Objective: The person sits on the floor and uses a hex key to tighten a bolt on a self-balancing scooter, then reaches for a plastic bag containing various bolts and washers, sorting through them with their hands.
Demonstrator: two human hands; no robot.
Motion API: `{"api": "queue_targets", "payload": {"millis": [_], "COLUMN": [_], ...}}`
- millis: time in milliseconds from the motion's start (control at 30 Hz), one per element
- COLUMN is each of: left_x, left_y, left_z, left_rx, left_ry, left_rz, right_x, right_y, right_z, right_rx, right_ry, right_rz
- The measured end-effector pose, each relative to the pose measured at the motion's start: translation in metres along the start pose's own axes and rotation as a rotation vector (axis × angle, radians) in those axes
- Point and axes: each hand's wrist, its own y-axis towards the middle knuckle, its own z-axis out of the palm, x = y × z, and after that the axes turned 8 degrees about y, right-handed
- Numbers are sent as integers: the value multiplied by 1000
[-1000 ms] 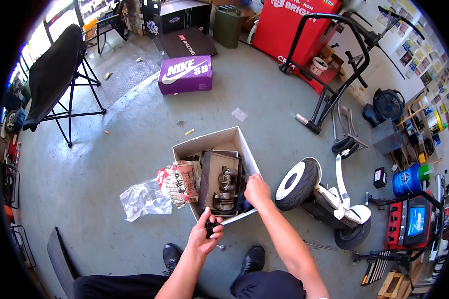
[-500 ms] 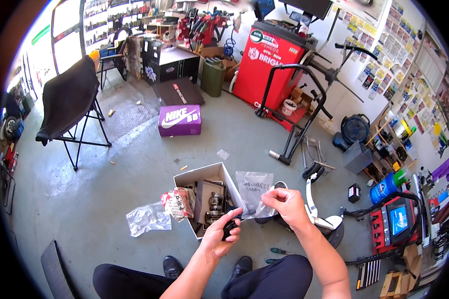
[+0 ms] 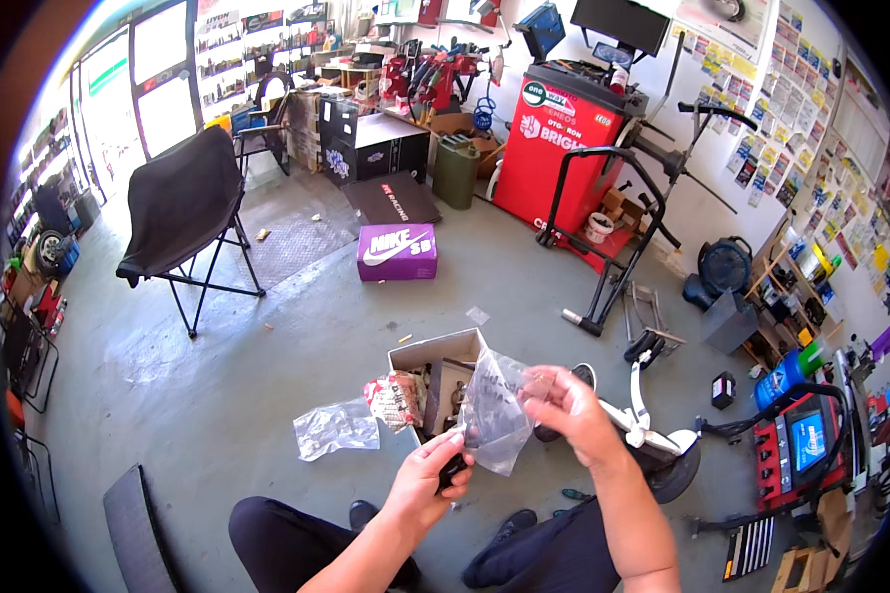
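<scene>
A clear plastic bag (image 3: 496, 420) with dark handwriting hangs stretched between my hands. My right hand (image 3: 576, 413) grips its upper right edge. My left hand (image 3: 427, 479) is closed around a small black part (image 3: 452, 472), mostly hidden by the fingers, and its thumb and fingertips meet the bag's lower left edge. Behind the bag an open white box (image 3: 435, 351) sits on the floor, holding a brown tray (image 3: 443, 385) and metal parts that are partly covered. A red and white printed packet (image 3: 396, 400) leans at the box's left side, beside another clear bag (image 3: 336, 430).
A purple shoebox (image 3: 397, 253) lies farther ahead on the grey floor. At the left stands a black folding chair (image 3: 188, 203). A white and black wheeled frame (image 3: 653, 435) is close to my right arm, with a red diagnostic machine (image 3: 801, 450) beyond it. Screwdrivers lie near my right knee.
My left hand has come up to the bag's lower edge, still holding the black part. The bag has swung left and tilted, now covering part of the box. The whole view has shifted.
</scene>
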Motion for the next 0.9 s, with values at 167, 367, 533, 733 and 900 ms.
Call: {"api": "queue_targets", "payload": {"millis": [167, 367, 533, 733, 900], "left_x": [0, 10, 11, 21, 24], "left_y": [-9, 0, 8, 13, 14], "left_z": [-27, -54, -55, -66, -59], "left_rx": [-85, -98, -184, -181, -156], "left_ry": [127, -76, -112, -118, -72], "left_rz": [5, -14, 3, -27, -74], "right_x": [3, -12, -35, -30, -41], "right_y": [15, 20, 17, 19, 23], "right_z": [-7, -7, -8, 2, -8], "right_rx": [140, 151, 139, 81, 104], "right_ry": [-147, -120, -84, 82, 143], "right_rz": [160, 205, 242, 253, 191]}}
